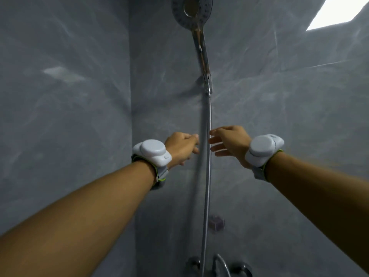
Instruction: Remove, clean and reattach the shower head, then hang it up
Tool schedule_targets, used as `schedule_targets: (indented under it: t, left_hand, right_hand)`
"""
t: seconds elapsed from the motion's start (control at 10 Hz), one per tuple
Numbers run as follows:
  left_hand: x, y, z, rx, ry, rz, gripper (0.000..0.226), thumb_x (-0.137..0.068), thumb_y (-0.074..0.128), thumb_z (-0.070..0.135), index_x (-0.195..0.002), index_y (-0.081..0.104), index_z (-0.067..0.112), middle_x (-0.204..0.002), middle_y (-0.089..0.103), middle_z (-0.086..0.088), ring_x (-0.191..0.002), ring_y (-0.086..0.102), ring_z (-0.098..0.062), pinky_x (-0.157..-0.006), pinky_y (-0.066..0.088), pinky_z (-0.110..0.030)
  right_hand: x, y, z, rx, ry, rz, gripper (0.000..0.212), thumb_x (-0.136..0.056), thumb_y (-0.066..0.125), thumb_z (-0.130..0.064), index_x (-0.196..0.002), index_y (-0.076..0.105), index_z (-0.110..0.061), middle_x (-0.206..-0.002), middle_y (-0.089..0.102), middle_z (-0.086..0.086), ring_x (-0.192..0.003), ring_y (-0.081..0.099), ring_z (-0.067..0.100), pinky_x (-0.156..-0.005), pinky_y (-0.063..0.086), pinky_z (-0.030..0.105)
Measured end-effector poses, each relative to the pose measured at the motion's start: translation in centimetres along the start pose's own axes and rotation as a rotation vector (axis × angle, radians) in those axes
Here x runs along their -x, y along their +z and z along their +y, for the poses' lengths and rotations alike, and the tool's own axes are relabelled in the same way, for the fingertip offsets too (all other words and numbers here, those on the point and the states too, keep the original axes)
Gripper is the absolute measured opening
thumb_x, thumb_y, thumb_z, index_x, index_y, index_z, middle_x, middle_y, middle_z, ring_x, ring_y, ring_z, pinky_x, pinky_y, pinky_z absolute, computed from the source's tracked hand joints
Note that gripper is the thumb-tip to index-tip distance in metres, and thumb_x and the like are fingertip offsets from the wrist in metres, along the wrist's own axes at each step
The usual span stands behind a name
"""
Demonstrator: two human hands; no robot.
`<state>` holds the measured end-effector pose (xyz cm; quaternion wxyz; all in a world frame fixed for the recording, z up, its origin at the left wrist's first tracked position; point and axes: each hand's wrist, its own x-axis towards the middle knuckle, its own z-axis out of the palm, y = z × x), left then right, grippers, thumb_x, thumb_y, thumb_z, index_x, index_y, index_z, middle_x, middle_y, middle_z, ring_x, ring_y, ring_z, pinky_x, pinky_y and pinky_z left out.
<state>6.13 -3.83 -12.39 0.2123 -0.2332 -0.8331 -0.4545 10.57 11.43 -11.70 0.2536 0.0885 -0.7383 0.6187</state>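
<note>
Hanging at top centre: shower head [192, 12] | hose [208, 156] between hands | left hand [182, 147], right hand [229, 142]: fingers relaxed, holding nothing

Shower head [192, 12] hangs above; hose [208, 156] drops between left hand [182, 146] and right hand [229, 143].

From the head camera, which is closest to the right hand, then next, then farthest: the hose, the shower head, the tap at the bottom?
1. Hose: right beside the right hand, at its fingertips.
2. Shower head: high above, hanging on the wall.
3. Tap: far below. These two are near enough alike that their order is uncertain.
</note>
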Motion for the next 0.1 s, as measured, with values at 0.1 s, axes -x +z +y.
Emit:
schedule_targets:
  t: [0.1]
  left_hand:
    - [3.77,1.07,-1.57,0.082,-0.109,-0.073,0.038,-0.103,0.042,0.039,-0.086,0.066,0.016,-0.079,0.072,-0.005,-0.06,0.056,-0.02,-0.055,0.048,-0.028]
  right_hand:
    - [3.28,1.05,1.81,-0.068,0.087,-0.044,0.029,-0.098,0.047,-0.011,-0.116,0.061,0.006,-0.103,0.063,0.025,-0.081,0.058,0.034,-0.084,0.053,0.048]
